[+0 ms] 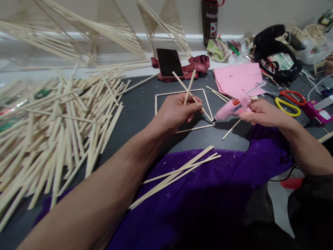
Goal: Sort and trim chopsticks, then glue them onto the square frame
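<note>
Square frame of sticks point(182, 93) at centre of frame, flat on dark table point(137, 104); four sides laid, corners meeting, glued or only touching cannot tell. Left hand point(177, 113) over the square's middle, fingers closed round two loose sticks point(187, 88) crossed and slanting upward, not yet joined to the square. Right hand point(262, 113) at right of centre, wrapped round pink glue gun point(232, 107), nozzle aimed at the square's lower right corner, just beside it. Small bundle of spare sticks point(179, 173) lower centre on purple cloth point(208, 194), untouched. Large heap of sticks point(57, 132) across left of frame. Finished stick frames point(91, 31) leaning along wall, upper left. Phone point(169, 62) above the square; pink paper point(239, 80) and scissors point(288, 102) upper right. Judged early: base only, uprights pending.
</note>
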